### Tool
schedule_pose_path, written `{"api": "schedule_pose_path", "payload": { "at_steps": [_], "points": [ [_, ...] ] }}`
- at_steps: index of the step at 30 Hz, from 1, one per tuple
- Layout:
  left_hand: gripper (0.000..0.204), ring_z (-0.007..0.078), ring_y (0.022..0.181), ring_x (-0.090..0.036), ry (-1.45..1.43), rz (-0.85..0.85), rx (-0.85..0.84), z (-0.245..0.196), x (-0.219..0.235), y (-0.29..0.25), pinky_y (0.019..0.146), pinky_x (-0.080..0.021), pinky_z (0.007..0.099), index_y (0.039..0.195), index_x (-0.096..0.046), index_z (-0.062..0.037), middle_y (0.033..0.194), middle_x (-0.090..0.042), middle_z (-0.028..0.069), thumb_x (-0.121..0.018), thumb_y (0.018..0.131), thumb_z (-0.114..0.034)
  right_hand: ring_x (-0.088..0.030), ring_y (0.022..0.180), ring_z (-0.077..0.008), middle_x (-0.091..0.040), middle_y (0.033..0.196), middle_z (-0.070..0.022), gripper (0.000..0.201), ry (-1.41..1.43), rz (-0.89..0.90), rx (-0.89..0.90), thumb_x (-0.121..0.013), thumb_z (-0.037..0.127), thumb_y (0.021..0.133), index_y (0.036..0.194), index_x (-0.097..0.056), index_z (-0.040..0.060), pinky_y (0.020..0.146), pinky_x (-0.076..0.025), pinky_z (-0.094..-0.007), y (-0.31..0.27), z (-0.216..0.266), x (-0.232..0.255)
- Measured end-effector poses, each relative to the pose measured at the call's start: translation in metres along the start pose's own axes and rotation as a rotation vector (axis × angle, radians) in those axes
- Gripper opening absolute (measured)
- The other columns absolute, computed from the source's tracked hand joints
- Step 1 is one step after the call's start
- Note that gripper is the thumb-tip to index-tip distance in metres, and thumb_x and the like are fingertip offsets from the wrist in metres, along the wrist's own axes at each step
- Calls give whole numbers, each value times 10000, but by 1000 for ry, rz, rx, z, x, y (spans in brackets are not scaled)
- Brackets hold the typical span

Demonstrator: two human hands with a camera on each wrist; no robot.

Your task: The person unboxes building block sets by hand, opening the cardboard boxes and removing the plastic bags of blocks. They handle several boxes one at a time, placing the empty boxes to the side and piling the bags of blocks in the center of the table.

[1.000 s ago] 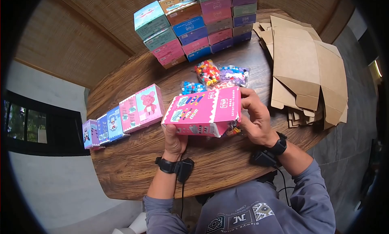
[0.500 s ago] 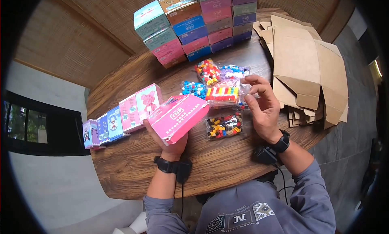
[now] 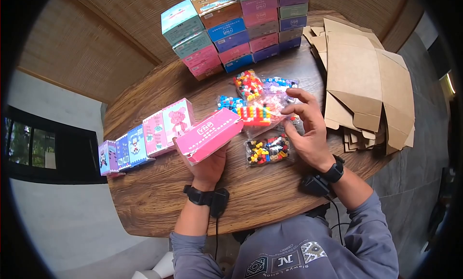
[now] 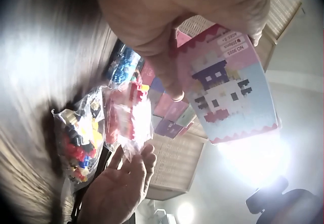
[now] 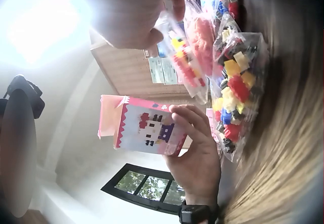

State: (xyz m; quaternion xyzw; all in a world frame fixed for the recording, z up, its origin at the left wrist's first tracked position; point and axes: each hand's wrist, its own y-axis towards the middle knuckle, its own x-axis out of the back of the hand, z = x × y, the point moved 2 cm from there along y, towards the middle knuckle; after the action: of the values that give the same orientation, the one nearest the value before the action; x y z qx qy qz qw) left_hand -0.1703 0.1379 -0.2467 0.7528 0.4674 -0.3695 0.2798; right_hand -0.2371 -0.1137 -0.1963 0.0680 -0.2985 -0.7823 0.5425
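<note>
The left hand (image 3: 208, 169) grips a pink box (image 3: 210, 135), tilted above the table; in the right wrist view an end flap of the box (image 5: 147, 127) stands out. Between thumb and fingers, the right hand (image 3: 308, 134) pinches the edge of a clear bag of red, yellow and white pieces (image 3: 254, 116), held just right of the box. Below that bag lies a bag of black, yellow and red pieces (image 3: 267, 150). Behind it are a blue bag (image 3: 231, 104), a red and yellow bag (image 3: 248, 84) and a purple and white bag (image 3: 280, 86).
Stacked coloured boxes (image 3: 234, 33) stand at the back of the wooden table (image 3: 159, 197). Flattened cardboard (image 3: 354, 71) is piled at the right. A row of upright boxes (image 3: 155, 133) stands at the left, close to the held box.
The pink box has moved left and turned, uncovering the bags. The right hand has drawn away from the box, and the striped bag now hangs from its fingers, slightly left of before.
</note>
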Motion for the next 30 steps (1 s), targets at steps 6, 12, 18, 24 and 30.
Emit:
{"api": "schedule_pose_path", "payload": {
  "at_steps": [6, 12, 18, 24, 30],
  "points": [
    [737, 330, 1156, -583, -21, -28, 73, -1, -9, 2, 997, -533, 390, 1381, -382, 45, 1254, -530, 237, -538, 950, -531, -521, 1207, -289, -549, 1257, -158, 320, -31, -113, 61, -641, -55, 775, 1086, -612, 16, 1032, -402, -385, 0, 7, 4],
    [711, 318, 1160, -583, -42, -4, 115, 6, 4, -6, 979, -536, 375, 1389, -369, 54, 1245, -534, 217, -557, 957, -479, -548, 1155, -250, -545, 1252, -161, 351, 205, -91, 69, -654, -56, 791, 1132, -584, -15, 959, -462, -344, -7, 8, 4],
    [983, 304, 1256, -528, 293, -153, 236, 11, 17, -15, 991, -509, 474, 1437, -346, -17, 1358, -509, 205, -404, 850, -803, -570, 1129, -256, -562, 1250, -169, 495, 458, 153, 120, -742, 161, 813, 1249, -574, -6, 888, -516, -348, -8, 13, 0],
    [993, 273, 1241, -544, 312, 9, 180, 7, -43, 1, 1032, -478, 432, 1423, -393, -19, 1347, -533, 174, -494, 813, -796, -571, 1153, -322, -570, 1277, -178, 594, 359, 327, 268, -771, 296, 813, 1312, -589, 30, 997, -440, -425, -4, 19, -2],
    [950, 270, 1224, -559, 333, 50, 224, 8, -35, -1, 1043, -466, 424, 1407, -415, -6, 1339, -543, 187, -514, 835, -759, -578, 1139, -306, -570, 1286, -161, 471, 263, 356, 321, -765, 137, 790, 1247, -664, 89, 963, -459, -411, -2, 25, -1]
  ]
}}
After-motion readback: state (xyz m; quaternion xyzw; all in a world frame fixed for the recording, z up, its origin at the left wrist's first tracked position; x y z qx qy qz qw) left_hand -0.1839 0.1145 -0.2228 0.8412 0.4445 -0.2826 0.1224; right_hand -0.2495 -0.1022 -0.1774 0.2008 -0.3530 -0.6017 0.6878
